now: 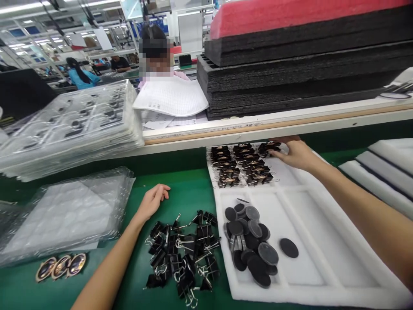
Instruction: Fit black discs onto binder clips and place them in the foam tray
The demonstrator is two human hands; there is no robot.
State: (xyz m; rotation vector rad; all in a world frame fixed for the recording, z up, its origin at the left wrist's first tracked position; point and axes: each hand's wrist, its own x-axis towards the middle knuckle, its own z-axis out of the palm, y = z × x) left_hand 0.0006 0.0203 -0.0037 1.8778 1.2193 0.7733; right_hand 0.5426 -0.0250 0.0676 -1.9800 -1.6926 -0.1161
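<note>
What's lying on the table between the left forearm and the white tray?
A pile of black binder clips lies between the left forearm and the white tray, seen in the head view.

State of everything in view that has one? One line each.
White tray: partly filled
Tray clips: grouped in rows
Right hand: at tray clips, grip unclear
Left hand: fingers loosely curled
Loose clips: jumbled pile
Discs: heaped, one apart
Gold pieces: side by side
Clear trays: stacked
Black foam: stacked
White slabs: stacked
Paper: curled

binder clips [188, 263] left of tray [297, 188]
</note>
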